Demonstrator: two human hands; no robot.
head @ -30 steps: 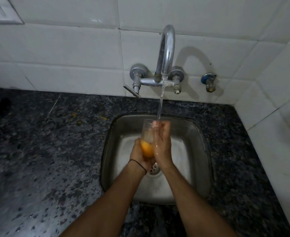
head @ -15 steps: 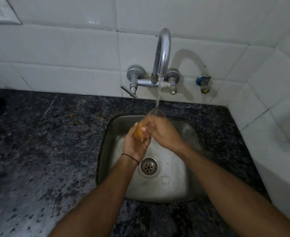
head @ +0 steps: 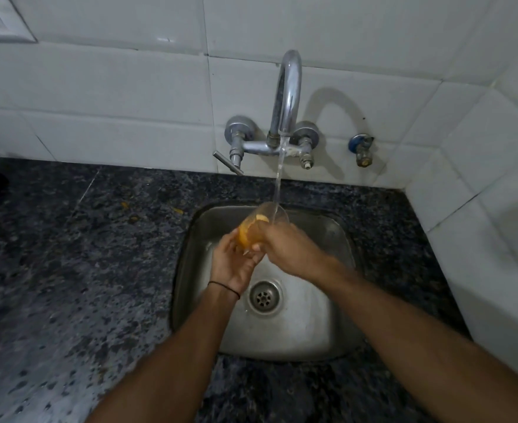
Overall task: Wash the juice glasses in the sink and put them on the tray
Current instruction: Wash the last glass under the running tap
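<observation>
Above the square steel sink (head: 190, 270), at twelve o'clock from its drain (head: 264, 297), the clear juice glass with orange residue (head: 261, 221) tilts its mouth toward one o'clock, into the stream (head: 279, 178) from the chrome tap (head: 288, 93), likely to flush it. The left grip (head: 236, 264) cups its base and the right grip (head: 291, 251) wraps its side.

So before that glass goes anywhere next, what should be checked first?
1. Glass held securely: ok, the left hand and right hand both grip it.
2. Water stream reaching the glass: ok, it falls into the open mouth.
3. Glass clean: not ok, orange juice residue shows inside.
4. Glass over the sink: ok.
5. Drain uncovered: ok, nothing sits on it.
6. Tray ready: cannot tell, it is out of view.
</observation>
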